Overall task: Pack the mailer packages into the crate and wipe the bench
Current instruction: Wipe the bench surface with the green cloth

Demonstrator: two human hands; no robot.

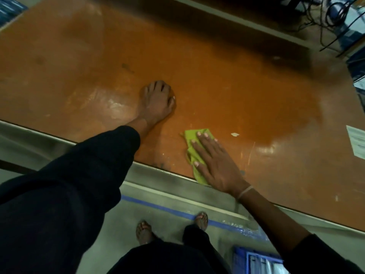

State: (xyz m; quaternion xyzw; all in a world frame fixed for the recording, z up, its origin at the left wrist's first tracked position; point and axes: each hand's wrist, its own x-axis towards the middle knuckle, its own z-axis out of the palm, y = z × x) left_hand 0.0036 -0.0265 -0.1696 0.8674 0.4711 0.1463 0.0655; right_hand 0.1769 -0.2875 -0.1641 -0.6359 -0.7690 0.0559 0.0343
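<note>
Our right hand (214, 165) presses green cloth (192, 155) flat on orange bench (227, 91), fingers straight. Left hand (158, 99) rests on bench, fingers curled, holding nothing. Blue crate (256, 261) on floor, contents unclear.

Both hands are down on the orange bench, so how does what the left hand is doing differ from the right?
The right hand lies flat with straight fingers pressing a green cloth near the bench's front edge; the left hand has its fingers curled and rests on bare bench, farther in, holding nothing visible. The right wrist wears a pale band; the left arm has a dark sleeve down to the wrist. Both touch the bench top.
</note>
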